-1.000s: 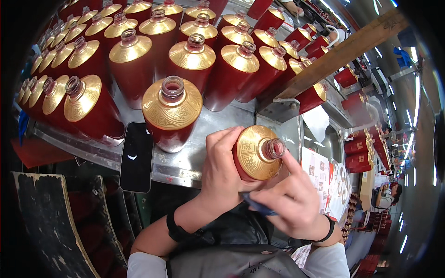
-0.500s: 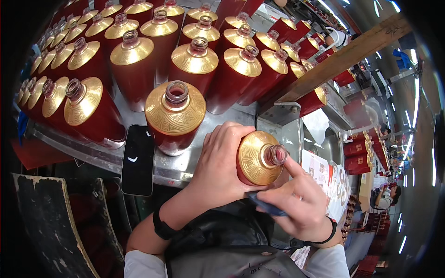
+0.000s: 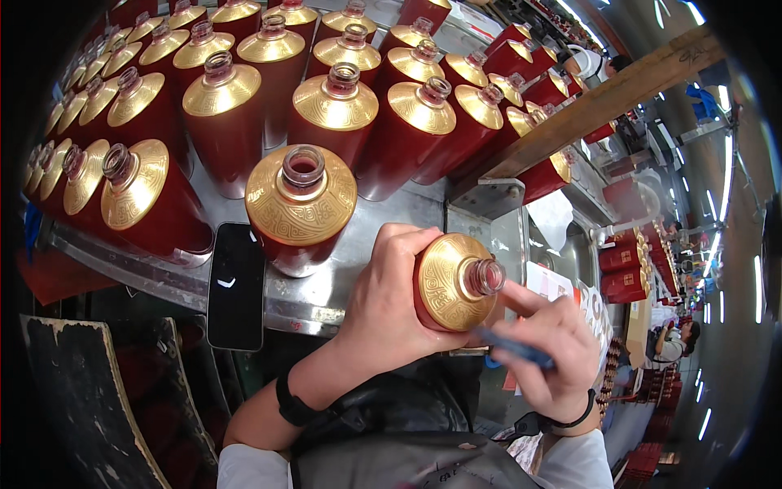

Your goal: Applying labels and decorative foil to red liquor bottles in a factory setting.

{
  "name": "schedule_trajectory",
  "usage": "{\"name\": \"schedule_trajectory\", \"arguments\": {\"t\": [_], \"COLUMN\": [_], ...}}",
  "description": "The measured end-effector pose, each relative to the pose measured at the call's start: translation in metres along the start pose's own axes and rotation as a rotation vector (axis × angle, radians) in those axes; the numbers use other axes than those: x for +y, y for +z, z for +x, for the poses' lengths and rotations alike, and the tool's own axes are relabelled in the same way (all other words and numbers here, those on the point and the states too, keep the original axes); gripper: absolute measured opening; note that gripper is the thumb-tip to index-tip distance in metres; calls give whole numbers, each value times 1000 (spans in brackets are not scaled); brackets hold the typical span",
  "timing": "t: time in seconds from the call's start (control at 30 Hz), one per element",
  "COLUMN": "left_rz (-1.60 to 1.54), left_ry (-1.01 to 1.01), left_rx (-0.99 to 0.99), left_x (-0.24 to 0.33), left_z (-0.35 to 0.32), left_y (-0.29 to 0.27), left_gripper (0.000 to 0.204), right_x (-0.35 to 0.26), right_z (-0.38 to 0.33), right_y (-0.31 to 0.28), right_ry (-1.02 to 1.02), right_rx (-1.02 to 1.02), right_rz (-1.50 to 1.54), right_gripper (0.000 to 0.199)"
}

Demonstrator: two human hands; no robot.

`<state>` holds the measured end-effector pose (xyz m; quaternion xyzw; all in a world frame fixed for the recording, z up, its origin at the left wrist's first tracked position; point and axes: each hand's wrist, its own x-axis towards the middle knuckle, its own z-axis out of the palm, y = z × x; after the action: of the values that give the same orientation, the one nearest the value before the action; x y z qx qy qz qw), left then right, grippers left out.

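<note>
My left hand (image 3: 391,301) is wrapped around a red bottle with a gold embossed shoulder and an open glass neck (image 3: 456,281), holding it tilted toward me above the edge of the metal bench. My right hand (image 3: 550,346) sits just to its right, fingers against the bottle's neck, with a thin blue tool (image 3: 513,349) pinched in it. A second bottle of the same kind (image 3: 300,204) stands upright on the bench just beyond my left hand.
Several rows of matching red and gold bottles (image 3: 338,98) fill the metal bench (image 3: 358,269). A black phone (image 3: 235,285) lies at its near edge. A wooden beam (image 3: 603,102) crosses at the right. Red boxes (image 3: 623,269) and another person (image 3: 676,342) are far right.
My left hand has turned the held bottle a little, and its neck now points more to the right. My right hand has slid lower right along it.
</note>
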<state>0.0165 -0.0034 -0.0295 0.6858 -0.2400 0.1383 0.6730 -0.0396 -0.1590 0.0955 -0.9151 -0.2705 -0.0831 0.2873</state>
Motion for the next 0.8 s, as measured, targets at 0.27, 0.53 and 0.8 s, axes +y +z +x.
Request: {"name": "schedule_trajectory", "arguments": {"t": [0.27,0.53,0.8], "left_rz": [243,102,140], "left_ry": [60,17,34], "left_rx": [110,-294,-76], "left_x": [13,19,9], "left_z": [-15,19,13], "left_y": [8,-38,-12], "left_gripper": [102,107,88], "right_x": [0,7,-4], "right_z": [-10,-9,-1], "right_y": [4,15,12], "right_ry": [-57,-62,-130], "right_rx": [-52,178,8], "right_rz": [-28,-14,-26], "right_gripper": [26,33,36]}}
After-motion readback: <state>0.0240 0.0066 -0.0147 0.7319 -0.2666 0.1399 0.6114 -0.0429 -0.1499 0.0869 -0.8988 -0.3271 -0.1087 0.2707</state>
